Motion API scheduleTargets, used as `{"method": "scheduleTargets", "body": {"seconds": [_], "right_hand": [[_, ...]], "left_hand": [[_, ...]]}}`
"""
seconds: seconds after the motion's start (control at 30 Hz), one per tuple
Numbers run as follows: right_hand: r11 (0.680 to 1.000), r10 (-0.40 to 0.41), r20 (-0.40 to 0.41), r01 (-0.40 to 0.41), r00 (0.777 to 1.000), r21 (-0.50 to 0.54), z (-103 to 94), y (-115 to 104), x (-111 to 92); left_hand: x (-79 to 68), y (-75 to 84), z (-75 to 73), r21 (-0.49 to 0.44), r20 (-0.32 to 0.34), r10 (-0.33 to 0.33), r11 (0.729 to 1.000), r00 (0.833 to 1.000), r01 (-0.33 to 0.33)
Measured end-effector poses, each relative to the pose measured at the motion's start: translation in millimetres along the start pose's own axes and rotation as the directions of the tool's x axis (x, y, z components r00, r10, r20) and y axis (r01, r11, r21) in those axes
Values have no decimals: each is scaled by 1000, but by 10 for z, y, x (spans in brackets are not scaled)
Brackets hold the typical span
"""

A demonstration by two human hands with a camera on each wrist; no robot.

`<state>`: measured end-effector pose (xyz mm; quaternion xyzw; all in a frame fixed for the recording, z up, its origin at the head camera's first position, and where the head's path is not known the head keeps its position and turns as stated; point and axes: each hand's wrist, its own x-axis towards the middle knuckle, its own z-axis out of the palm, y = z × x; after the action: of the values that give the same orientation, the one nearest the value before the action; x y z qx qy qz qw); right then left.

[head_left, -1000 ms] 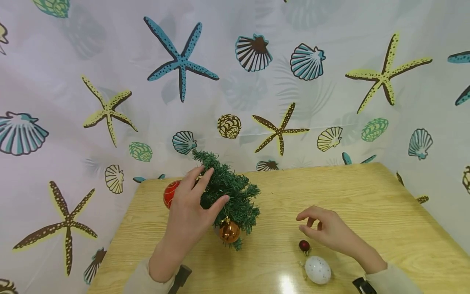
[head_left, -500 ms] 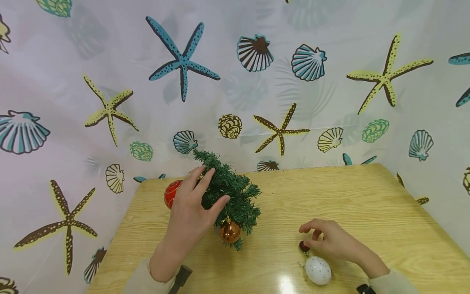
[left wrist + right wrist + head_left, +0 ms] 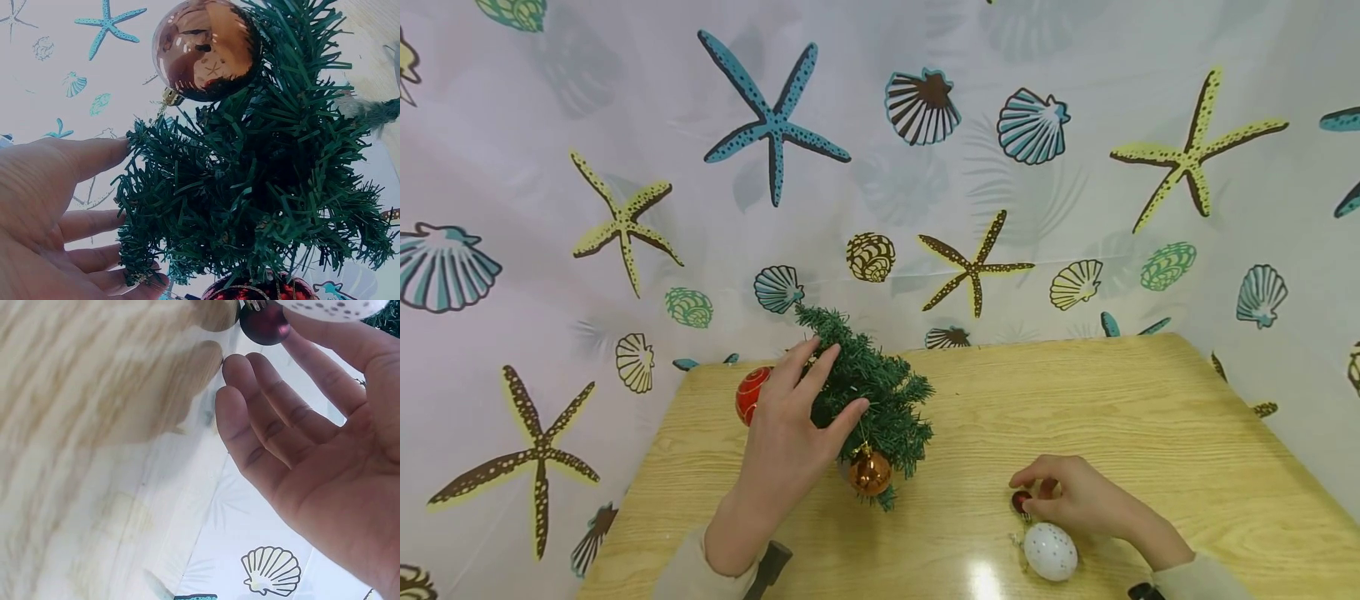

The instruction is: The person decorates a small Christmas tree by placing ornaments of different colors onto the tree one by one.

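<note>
My left hand (image 3: 786, 437) rests against a small artificial Christmas tree (image 3: 883, 387), its fingers spread along the branches. On the tree hang a shiny copper bauble (image 3: 870, 473) and a large red bauble (image 3: 749, 397) with gold lines, partly hidden by that hand. At the right of the table, my right hand (image 3: 1086, 497) pinches a small dark red bauble (image 3: 1019, 502) between thumb and index finger; the other fingers are loosely bent in the right wrist view. Just below the hand lies a white speckled egg-shaped ornament (image 3: 1051, 552), close to the small bauble.
Everything stands on a light wooden table (image 3: 1075, 383). A white curtain (image 3: 865, 192) printed with starfish and shells encloses the back and sides. Near the left wrist a dark strap piece (image 3: 771, 567) shows.
My right hand has come down and slightly right onto the small dark red bauble, and its thumb and index finger have closed on it. The left hand and tree look unmoved.
</note>
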<state>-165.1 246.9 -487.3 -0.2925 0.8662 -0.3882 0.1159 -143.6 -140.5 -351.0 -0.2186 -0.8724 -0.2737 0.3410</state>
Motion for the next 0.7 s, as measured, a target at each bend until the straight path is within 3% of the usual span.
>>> {"method": "scheduleTargets", "body": {"seconds": [0.53, 0.7], "right_hand": [[999, 29, 8, -29, 1000, -13, 4, 26, 26], [999, 34, 11, -34, 999, -11, 7, 44, 31]], "left_hand": [[-1, -1, 21, 39, -8, 23, 999, 1000, -23], [11, 6, 22, 30, 12, 3, 1000, 1000, -4]]}}
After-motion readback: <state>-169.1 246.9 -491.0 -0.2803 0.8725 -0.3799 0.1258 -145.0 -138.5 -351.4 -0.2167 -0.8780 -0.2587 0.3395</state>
